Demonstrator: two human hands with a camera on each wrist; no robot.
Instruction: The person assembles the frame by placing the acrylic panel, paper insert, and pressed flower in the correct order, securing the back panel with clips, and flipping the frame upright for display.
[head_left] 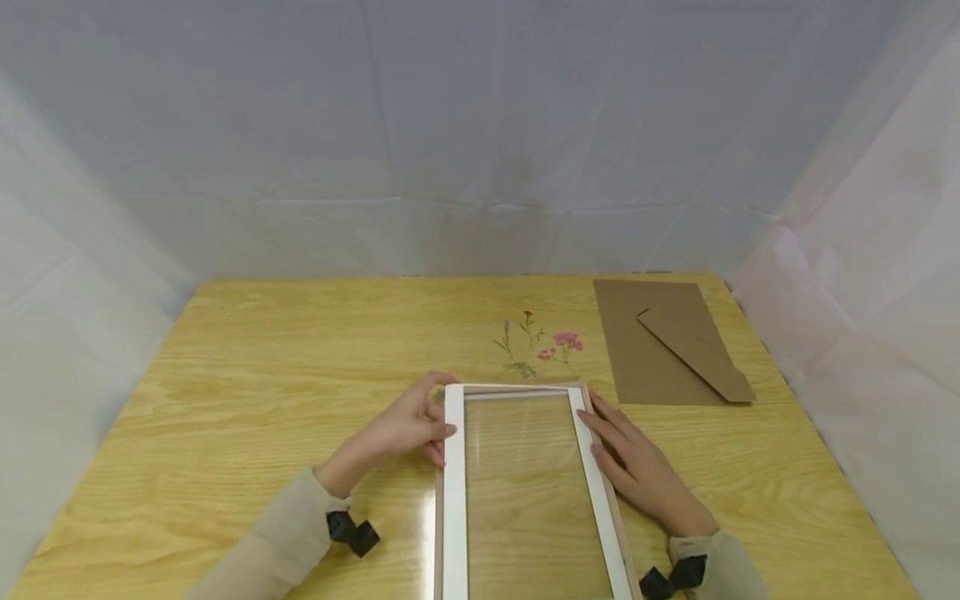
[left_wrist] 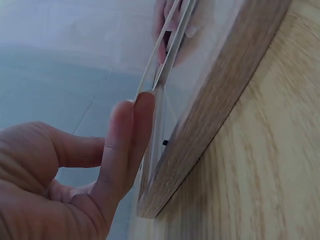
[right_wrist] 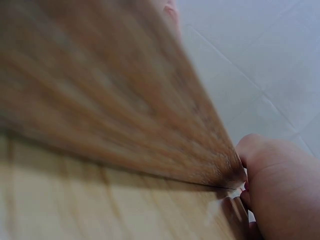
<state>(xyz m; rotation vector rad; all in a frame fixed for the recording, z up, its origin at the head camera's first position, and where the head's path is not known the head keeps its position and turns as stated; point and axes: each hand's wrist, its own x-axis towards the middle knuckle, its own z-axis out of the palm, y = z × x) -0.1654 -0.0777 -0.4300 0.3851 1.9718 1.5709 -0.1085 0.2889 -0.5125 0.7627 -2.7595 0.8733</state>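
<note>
At the left, my left hand (head_left: 401, 429) pinches a thin white border (head_left: 454, 500) near its far left corner, thumb on top. My left wrist view shows that edge raised clear of the wooden frame (left_wrist: 215, 100), which rests on the tabletop (head_left: 262, 358) at the near middle. I judge the border light and bendy, apt to crease if gripped at one spot; holding both long sides should keep it flat. The wood looks stiff, safest held by its outer rails. Within the opening, the clear pane (head_left: 532, 483) seems slick and breakable, so I'd touch only its rim. Just beyond the far end lie small pressed flowers (head_left: 567, 340), surely brittle. On the right, my right hand (head_left: 648, 479) lies along the frame's edge, fingers fairly straight, tips touching the border. Far right sits a brown board (head_left: 645, 375) with a slanted strut (head_left: 705, 362), probably rigid and light.
</note>
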